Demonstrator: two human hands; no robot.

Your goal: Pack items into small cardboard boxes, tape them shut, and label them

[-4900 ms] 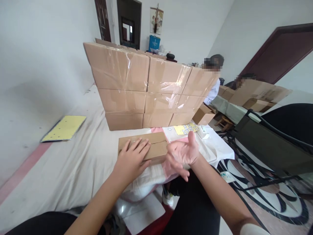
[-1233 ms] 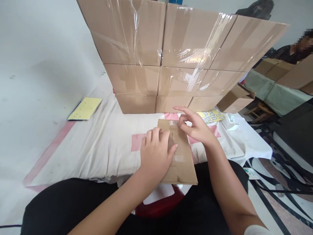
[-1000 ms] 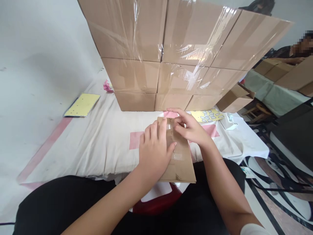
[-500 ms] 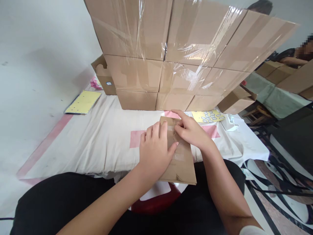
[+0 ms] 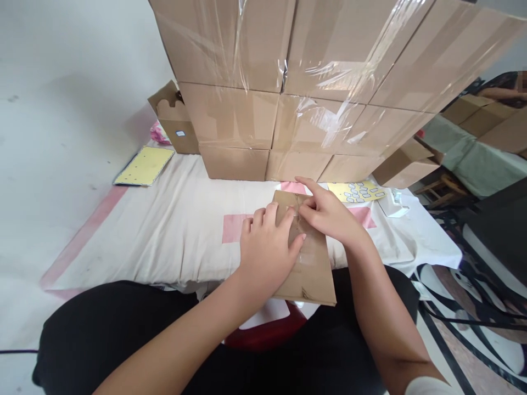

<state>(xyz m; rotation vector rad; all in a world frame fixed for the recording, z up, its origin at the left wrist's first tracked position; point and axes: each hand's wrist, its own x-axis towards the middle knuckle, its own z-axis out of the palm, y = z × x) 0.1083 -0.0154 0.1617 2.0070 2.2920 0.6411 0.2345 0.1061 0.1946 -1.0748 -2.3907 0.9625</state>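
Note:
A flat piece of brown cardboard lies across the table's front edge and juts out over my lap. A strip of clear tape seems to run over its middle, and a dark scuff marks its near end. My left hand rests on the cardboard's left side, fingers spread and thumb reaching toward the middle. On the far right part is my right hand, its index finger raised and its other fingers curled in a pinch against the surface. Whatever those fingertips pinch is too small to make out.
Behind the cardboard rises a stack of boxes in clear film. An open box and a yellow sheet sit left; a sheet of stickers, a white tape dispenser and another box sit right. A person's arm shows far right.
The view has shifted slightly, so everything appears a little further right and higher. My left index finger has bent in toward the middle of the cardboard; the right hand keeps its pinch.

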